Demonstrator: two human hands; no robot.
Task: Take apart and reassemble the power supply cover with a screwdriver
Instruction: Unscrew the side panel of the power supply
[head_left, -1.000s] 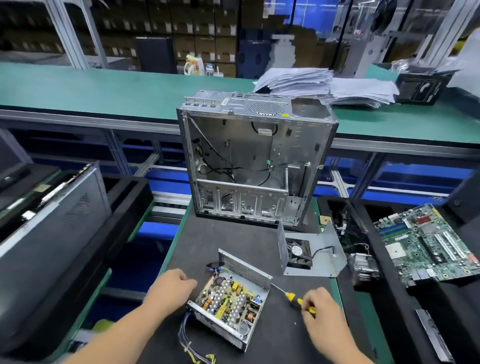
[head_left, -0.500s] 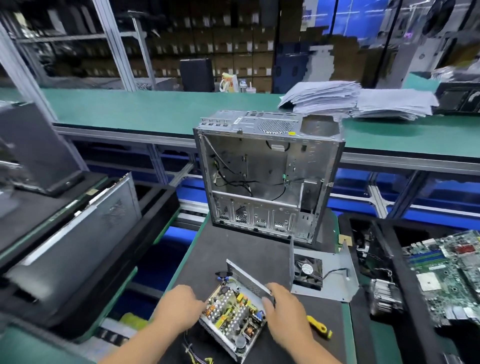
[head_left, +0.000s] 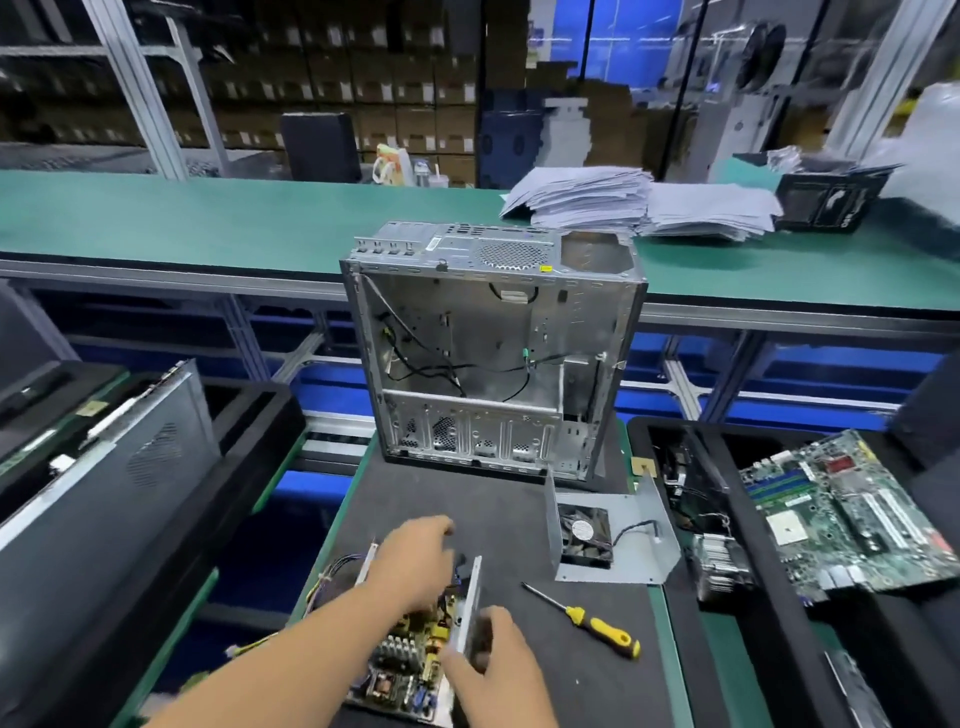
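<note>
Both hands work on the opened power supply (head_left: 410, 660) at the near edge of the dark mat (head_left: 498, 525).

The left hand (head_left: 415, 564) lies across its top, fingers blurred, so its grasp cannot be told. The right hand (head_left: 496, 665) grips the upright metal side wall. The bottom frame edge cuts off the unit's near end. The screwdriver (head_left: 592, 621) lies loose toward the mat's right edge, near the fan bracket (head_left: 628, 535).
</note>
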